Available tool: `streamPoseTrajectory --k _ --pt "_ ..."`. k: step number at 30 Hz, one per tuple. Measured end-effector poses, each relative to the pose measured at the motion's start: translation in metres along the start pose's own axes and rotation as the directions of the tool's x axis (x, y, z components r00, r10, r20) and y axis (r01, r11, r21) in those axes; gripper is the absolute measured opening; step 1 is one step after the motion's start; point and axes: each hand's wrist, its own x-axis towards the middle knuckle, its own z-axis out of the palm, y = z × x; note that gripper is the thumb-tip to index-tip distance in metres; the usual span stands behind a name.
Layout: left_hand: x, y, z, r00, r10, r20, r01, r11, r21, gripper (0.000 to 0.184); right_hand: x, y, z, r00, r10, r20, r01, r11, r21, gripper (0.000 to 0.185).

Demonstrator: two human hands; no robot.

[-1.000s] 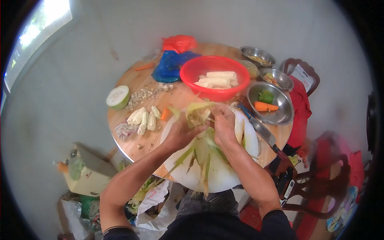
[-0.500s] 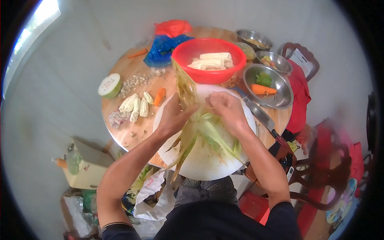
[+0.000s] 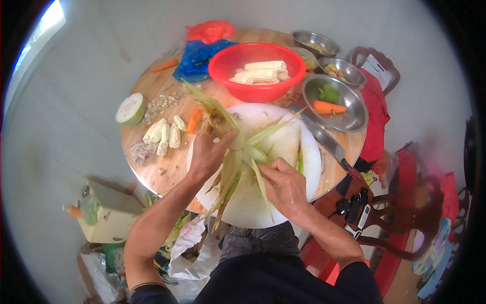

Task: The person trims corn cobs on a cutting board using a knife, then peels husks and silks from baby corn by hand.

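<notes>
An ear of corn [image 3: 234, 161] with its husk leaves peeled outward is held over the white round cutting board [image 3: 298, 121]. My left hand [image 3: 210, 152] is wrapped round it near the brown silk. Beside it my right hand [image 3: 286, 187] is closed, thumb and fingers pinching a pale green husk leaf [image 3: 260, 177]. Loose husk strips [image 3: 299, 159] lie on the board's right part. Behind the board stands a red plastic basket [image 3: 223, 71] with several husked corn cobs [image 3: 260, 73]. The kernels of the held ear are mostly hidden by leaves.
On the round wooden table are a knife [image 3: 329, 144], a metal bowl [image 3: 360, 109] with a carrot and green pepper, small cobs [image 3: 163, 134], a carrot piece [image 3: 194, 120], a cut gourd [image 3: 130, 109] and a blue bag [image 3: 200, 61]. A chair [image 3: 410, 218] stands right.
My right hand has come down and nearer to me, drawing a husk leaf with it. The left hand and the ear have shifted slightly left and down; the leaves spread wider.
</notes>
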Motion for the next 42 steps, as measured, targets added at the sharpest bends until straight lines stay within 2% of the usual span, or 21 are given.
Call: streamPoseTrajectory --k 2,5,7,11,13,15,16,18,20,22,23,29,33,35,38,41,42 --pt "-0.001 0.002 0.002 0.998 -0.068 0.005 0.068 0.997 0.032 0.045 -0.004 -0.005 0.007 1.000 -0.004 -0.023 0.003 1.000 -0.028 0.019" --pt "-0.002 0.002 0.006 0.999 -0.037 -0.031 0.036 0.999 -0.031 0.047 -0.011 -0.005 0.022 0.994 0.093 -0.052 -0.096 0.994 -0.050 0.019" --pt "-0.001 -0.005 0.005 0.999 -0.039 -0.036 0.037 0.998 -0.053 0.048 -0.016 -0.002 0.029 0.976 -0.200 -0.087 0.190 0.975 -0.117 0.017" --pt "0.001 -0.011 0.006 0.996 -0.070 -0.047 0.062 0.986 -0.154 0.048 -0.013 -0.002 0.026 0.975 -0.197 -0.105 0.184 0.975 -0.124 0.019" --pt "0.003 -0.008 0.002 0.995 -0.095 -0.034 0.088 0.982 -0.168 0.047 -0.009 0.006 0.021 0.973 -0.133 -0.186 0.101 0.979 -0.175 0.023" --pt "0.005 -0.004 0.003 0.993 -0.120 -0.016 0.115 0.976 -0.183 0.045 0.001 0.011 0.019 0.971 -0.092 -0.220 0.059 0.986 -0.154 0.024" --pt "0.006 -0.002 0.005 0.989 -0.134 -0.058 0.125 0.982 -0.138 0.043 0.006 0.013 0.019 0.966 -0.050 -0.255 0.018 0.991 -0.130 0.025" --pt "0.011 -0.002 0.004 0.984 -0.146 -0.100 0.136 0.986 -0.093 0.041 0.014 0.018 0.019 0.963 -0.070 -0.260 0.034 0.990 -0.140 0.024" --pt "0.016 -0.007 -0.001 0.972 -0.236 -0.009 0.236 0.971 -0.045 0.047 0.020 0.017 0.019 0.960 -0.091 -0.265 0.052 0.987 -0.152 0.024" --pt "0.017 -0.004 0.001 0.971 -0.234 -0.048 0.231 0.972 -0.047 0.041 0.026 0.010 0.020 0.969 -0.019 -0.248 -0.040 0.972 -0.231 0.021" --pt "0.017 -0.003 0.002 0.969 -0.232 -0.086 0.228 0.972 -0.048 0.038 0.028 0.011 0.022 0.969 -0.021 -0.246 -0.037 0.973 -0.230 0.021" --pt "0.017 0.001 0.002 0.976 -0.205 -0.075 0.199 0.977 -0.074 0.044 0.037 0.014 0.027 0.979 -0.036 -0.202 -0.018 0.966 -0.259 0.014" --pt "0.019 -0.002 0.000 0.967 -0.230 -0.106 0.224 0.972 -0.068 0.047 0.042 0.020 0.033 0.978 0.043 -0.203 -0.089 0.971 -0.224 0.010" --pt "0.020 -0.005 -0.004 0.960 -0.277 -0.026 0.276 0.960 -0.049 0.048 0.044 0.023 0.033 0.978 0.054 -0.204 -0.095 0.975 -0.200 0.009" --pt "0.018 0.000 -0.003 0.961 -0.274 -0.024 0.272 0.960 -0.060 0.049 0.045 0.024 0.030 0.990 0.079 -0.120 -0.103 0.973 -0.207 0.013" --pt "0.015 0.005 -0.001 0.974 -0.214 -0.072 0.200 0.965 -0.171 0.047 0.043 0.035 0.037 0.984 -0.005 -0.176 -0.018 0.992 -0.129 0.014" --pt "0.017 0.002 -0.004 0.974 -0.213 -0.077 0.197 0.965 -0.173 0.047 0.041 0.040 0.038 0.982 -0.020 -0.186 0.023 1.000 0.013 0.013"
